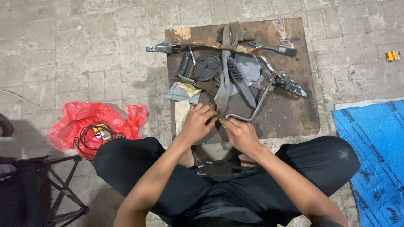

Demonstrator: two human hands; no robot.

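**Pinching at the bent rod's near end, both hands together on the board**

Squatting over the wooden board [294, 113] laid on the paved floor [84, 50], I have both hands meeting at its near edge. My left hand [196, 124] is curled, its fingers [209, 112] bent and pressed close together against something small that I cannot make out. My right hand [240, 133] sits just beside it, fingertips [223, 124] drawn together in a pinch, almost touching the left ones. Whatever sits between them is hidden by my knuckles.

Right at my right fingertips begins the bent metal rod [259, 103], whose hooked near end curls toward them; whether I am actually touching it I cannot tell. From there it runs up and away to the right, toward a footpeg [292, 87] with a toothed tread.

Beyond my left fingers lies a folded piece of sandpaper [185, 91], with a dark round disc [206, 66] further off. A wire brush [234, 69] rests on a grey rag [248, 69] past both sets of fingertips. Farthest from me, a rusty bar [210, 44] spans the board.

Well off to the left of my left hand, a red plastic bag [84, 120] lies on the floor with black cable [90, 138] coiled on it. Well off to the right of my right hand is a blue tarp [374, 151].
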